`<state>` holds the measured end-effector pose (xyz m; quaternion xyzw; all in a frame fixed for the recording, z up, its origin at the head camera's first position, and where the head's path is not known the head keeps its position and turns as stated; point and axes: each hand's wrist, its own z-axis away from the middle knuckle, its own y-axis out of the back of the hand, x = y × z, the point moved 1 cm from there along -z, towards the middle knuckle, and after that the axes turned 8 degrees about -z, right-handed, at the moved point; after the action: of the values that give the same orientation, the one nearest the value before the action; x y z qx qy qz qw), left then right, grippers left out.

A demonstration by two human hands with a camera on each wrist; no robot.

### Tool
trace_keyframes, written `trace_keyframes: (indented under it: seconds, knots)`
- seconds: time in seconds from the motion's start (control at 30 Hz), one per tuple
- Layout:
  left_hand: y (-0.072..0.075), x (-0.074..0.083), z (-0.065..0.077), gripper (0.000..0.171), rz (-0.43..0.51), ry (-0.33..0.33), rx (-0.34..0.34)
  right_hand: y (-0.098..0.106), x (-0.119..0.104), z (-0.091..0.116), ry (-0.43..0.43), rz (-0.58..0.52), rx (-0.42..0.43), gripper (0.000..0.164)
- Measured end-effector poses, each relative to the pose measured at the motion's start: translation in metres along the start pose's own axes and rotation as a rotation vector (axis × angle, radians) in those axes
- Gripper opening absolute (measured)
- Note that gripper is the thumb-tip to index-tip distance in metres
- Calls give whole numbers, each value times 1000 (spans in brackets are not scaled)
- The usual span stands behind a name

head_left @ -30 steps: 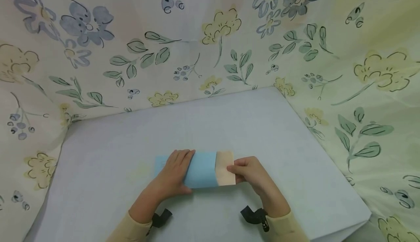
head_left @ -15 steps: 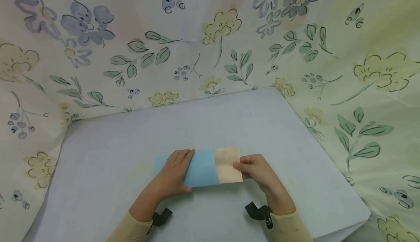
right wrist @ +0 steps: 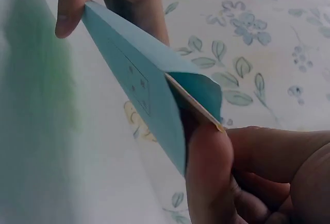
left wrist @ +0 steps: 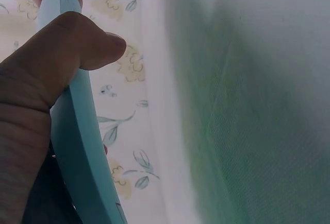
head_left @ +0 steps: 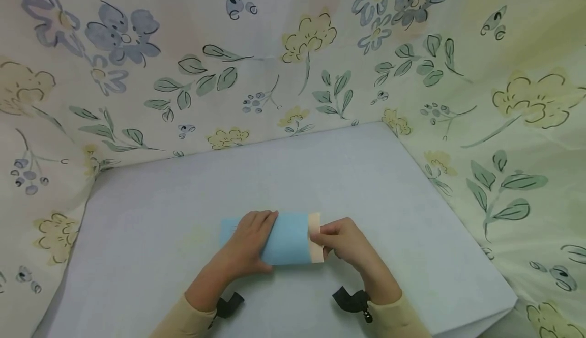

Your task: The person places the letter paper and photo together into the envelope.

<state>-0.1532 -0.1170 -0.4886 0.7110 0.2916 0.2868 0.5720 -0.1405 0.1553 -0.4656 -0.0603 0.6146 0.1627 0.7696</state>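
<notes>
A blue paper envelope is held lengthwise above the white table. My left hand grips it around the middle, with the thumb at the near edge and the fingers over the far edge. From the envelope's right end sticks a narrow strip of cream paper, which my right hand pinches between thumb and fingers. In the right wrist view the envelope's mouth gapes, and the thumb reaches into it beside the paper's edge. A printed box marks one face of the envelope. Most of the cream paper is hidden inside.
The table has a white cloth, with its right corner in view. A floral curtain hangs behind and along both sides. Black straps with mounts sit at the wrists.
The cream paper first came farther out to the right, then slid back left into the envelope with my right hand. The envelope and left hand have shifted slightly right.
</notes>
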Motion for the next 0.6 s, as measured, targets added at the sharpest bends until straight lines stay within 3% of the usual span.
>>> trace_keyframes:
  seconds: [0.33, 0.6]
  knots:
    - [-3, 4, -2, 126, -22, -1, -15, -10, -1, -3, -14, 47, -17, 16]
    - [-3, 5, -1, 126, -40, -9, -28, -11, 2, -6, -48, 4, -81, 17]
